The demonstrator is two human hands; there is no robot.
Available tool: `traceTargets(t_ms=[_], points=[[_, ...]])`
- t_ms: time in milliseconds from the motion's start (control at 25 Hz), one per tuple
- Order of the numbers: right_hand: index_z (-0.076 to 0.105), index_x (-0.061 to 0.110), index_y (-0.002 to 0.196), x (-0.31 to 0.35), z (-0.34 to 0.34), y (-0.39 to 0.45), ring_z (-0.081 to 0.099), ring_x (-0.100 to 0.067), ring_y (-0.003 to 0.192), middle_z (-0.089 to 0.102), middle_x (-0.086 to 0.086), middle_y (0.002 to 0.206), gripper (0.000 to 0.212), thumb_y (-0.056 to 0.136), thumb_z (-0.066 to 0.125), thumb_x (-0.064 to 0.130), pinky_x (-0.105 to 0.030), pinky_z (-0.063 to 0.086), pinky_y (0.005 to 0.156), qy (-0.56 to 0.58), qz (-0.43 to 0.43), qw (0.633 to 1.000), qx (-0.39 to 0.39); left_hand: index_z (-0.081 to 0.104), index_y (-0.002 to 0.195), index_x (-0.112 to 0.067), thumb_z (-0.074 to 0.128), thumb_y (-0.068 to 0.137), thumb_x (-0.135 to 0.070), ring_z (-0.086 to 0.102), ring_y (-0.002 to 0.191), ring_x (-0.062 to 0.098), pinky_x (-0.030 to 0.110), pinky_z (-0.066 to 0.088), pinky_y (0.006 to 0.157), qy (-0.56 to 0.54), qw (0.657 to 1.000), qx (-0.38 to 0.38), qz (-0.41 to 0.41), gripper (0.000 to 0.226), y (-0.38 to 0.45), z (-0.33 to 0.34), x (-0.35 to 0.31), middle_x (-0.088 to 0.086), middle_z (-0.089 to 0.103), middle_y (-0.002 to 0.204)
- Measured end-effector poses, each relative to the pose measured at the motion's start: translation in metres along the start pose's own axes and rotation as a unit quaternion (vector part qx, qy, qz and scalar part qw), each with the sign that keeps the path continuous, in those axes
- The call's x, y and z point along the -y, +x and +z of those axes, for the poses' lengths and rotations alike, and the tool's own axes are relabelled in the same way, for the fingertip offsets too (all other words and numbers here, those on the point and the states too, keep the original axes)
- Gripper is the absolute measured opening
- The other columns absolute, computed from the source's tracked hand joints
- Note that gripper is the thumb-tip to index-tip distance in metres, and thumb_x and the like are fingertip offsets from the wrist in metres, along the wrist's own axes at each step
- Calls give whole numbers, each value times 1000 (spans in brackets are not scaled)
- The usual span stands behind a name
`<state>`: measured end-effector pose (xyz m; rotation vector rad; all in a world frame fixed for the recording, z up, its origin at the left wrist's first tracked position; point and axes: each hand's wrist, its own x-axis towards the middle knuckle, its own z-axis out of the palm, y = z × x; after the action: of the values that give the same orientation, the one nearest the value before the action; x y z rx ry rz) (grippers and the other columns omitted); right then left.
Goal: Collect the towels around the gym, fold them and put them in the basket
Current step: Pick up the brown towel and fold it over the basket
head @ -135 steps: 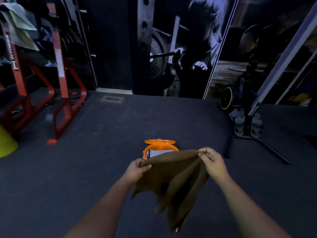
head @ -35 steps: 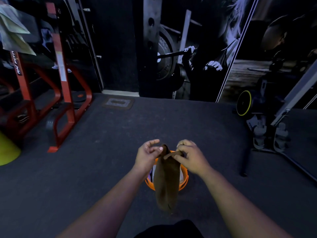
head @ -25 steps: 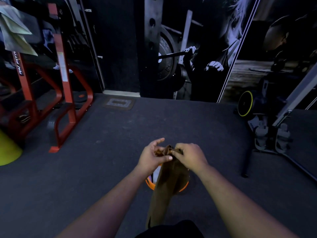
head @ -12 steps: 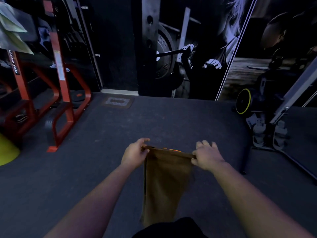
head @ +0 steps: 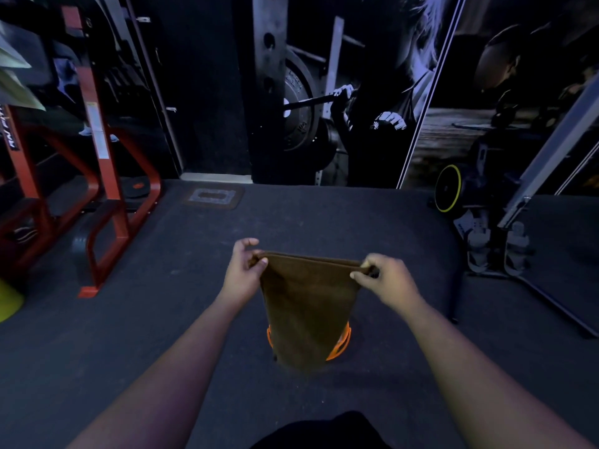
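I have the brown towel [head: 308,306] hanging in the air between my two hands, above the dark gym floor [head: 162,319]. My left hand [head: 241,275] pinches the top left corner between thumb and fingers; my right hand [head: 387,281] pinches the top right corner the same way, so each grip is pressed onto cloth, not spread. The top edge runs taut and nearly level between them, and it looks doubled, so I judge the towel already folded at least once.

The orange basket [head: 340,346] stands on the floor directly behind the towel's lower end; only slivers of its rim show on either side of the cloth. I cannot tell whether the hem touches the rim.

I expect the towel to be light and limp. It drapes straight down and narrows toward the bottom, so it will not keep any shape unaided, and the free end will probably swing if I move fast. It should not be slippery, so a corner pinch ought to be enough. For the next fold I would keep hold at the top corners, or slide one hand to mid-length, since a single grip in the middle would probably let the layers slump apart.
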<state>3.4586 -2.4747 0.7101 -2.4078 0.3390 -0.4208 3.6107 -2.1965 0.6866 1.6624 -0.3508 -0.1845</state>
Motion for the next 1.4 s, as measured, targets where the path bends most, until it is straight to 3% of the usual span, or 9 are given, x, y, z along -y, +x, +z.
traceTargets(t_ms=[160, 320, 440, 560, 680, 920, 1040, 1160, 1400], points=[[52, 19, 93, 34, -28, 19, 56, -23, 75, 57, -10, 81, 33, 84, 77, -2, -41, 48, 65, 303, 19, 952, -45, 44, 129, -26, 56, 99, 5, 67, 87, 15, 24, 57, 74, -185, 983, 5, 13, 45, 13, 3, -49, 5, 66, 101], [50, 19, 111, 79, -56, 36, 66, -26, 82, 67, -13, 89, 36, 91, 69, -3, -34, 56, 66, 459, 5, 885, -83, 59, 131, -24, 80, 86, -19, 67, 113, 11, 42, 54, 102, 5, 984, 176, -17, 50, 20, -10, -61, -1, 71, 122], [49, 18, 119, 82, -62, 39, 70, -18, 82, 73, -4, 93, 42, 88, 77, 14, -27, 57, 67, 520, 8, 847, -109, 71, 103, -12, 68, 95, -9, 73, 93, 12, 39, 56, 88, -3, 987, 158, -18, 9, 17, -4, -64, 1, 78, 97], [54, 30, 129, 48, -39, 15, 68, -11, 105, 69, 5, 121, 77, 65, 89, 55, -29, 55, 90, 466, 119, 876, 46, 70, 96, -13, 57, 101, -10, 72, 77, 15, 29, 57, 66, -60, 989, 132, -29, 14, 18, 10, -98, 3, 76, 85], [67, 20, 117, 28, 7, -12, 69, -4, 99, 74, 3, 117, 29, 89, 75, 16, -33, 52, 103, 373, 159, 895, 187, 71, 89, -14, 56, 103, -15, 71, 72, 17, 27, 56, 59, -113, 983, 130, -57, 21, 26, 20, -122, 6, 75, 80], [63, 13, 111, 56, 5, -1, 73, -11, 86, 78, 1, 96, 17, 101, 53, 2, -25, 57, 69, 469, 146, 868, 64, 68, 124, -15, 74, 88, -41, 69, 113, 26, 42, 53, 95, -104, 950, 254, -147, 46, 10, -3, -61, 10, 72, 122], [63, 13, 112, 50, -4, 3, 71, -18, 90, 76, -7, 101, 14, 103, 53, 10, -30, 58, 72, 492, 158, 856, 31, 77, 104, -20, 87, 71, -44, 71, 95, 21, 29, 56, 76, -100, 963, 208, -138, 41, 3, -3, -38, 7, 77, 101], [64, 12, 123, 43, -9, -2, 71, -19, 101, 75, -8, 114, 24, 104, 53, 21, -35, 56, 86, 555, 184, 811, 24, 65, 126, -12, 70, 92, -32, 68, 110, 28, 40, 54, 87, -269, 947, 108, -136, 40, 19, -9, -47, 11, 73, 117], [65, 14, 123, 55, -21, 13, 70, -24, 109, 74, -12, 117, 32, 97, 63, 33, -38, 58, 91, 597, 199, 775, -64, 73, 118, -12, 97, 62, -37, 69, 112, 28, 38, 54, 99, -115, 945, 261, -162, 66, -18, 1, -13, 16, 72, 122]])
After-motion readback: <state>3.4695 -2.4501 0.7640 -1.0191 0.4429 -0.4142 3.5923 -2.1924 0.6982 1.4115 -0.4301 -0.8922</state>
